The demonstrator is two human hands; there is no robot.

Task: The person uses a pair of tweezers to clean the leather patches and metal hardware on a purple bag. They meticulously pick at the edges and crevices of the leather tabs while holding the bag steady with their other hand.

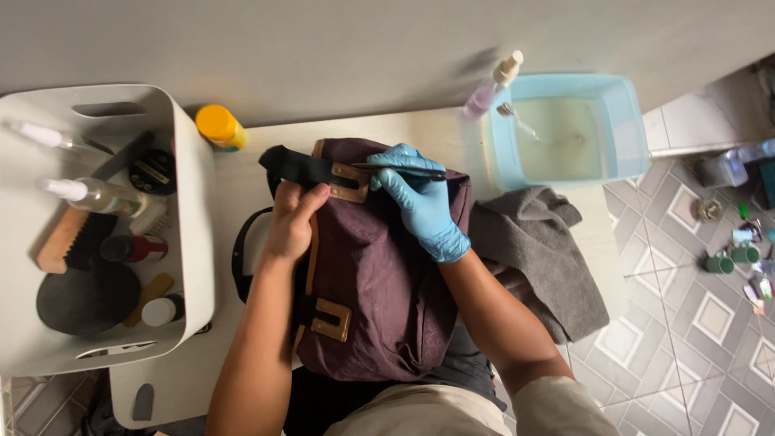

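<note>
Fingers of the gloved right hand (421,206) pinch a thin dark tool (400,170) against the tan buckle patch (349,182) of a maroon bag (379,282) mid-table; the bare left hand (292,220) clasps its black strap (297,167). The lower buckle (329,320) looks untouched. A grey towel (537,254) lies right, a blue basin (575,129) at the far right corner, a white supply bin (190,234) left, above tiled floor (694,323).

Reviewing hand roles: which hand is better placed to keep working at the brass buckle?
Probably the right hand: gloved, it holds the thin dark tool tip at the brass buckle, while the bare left hand grips the bag's black strap.
</note>
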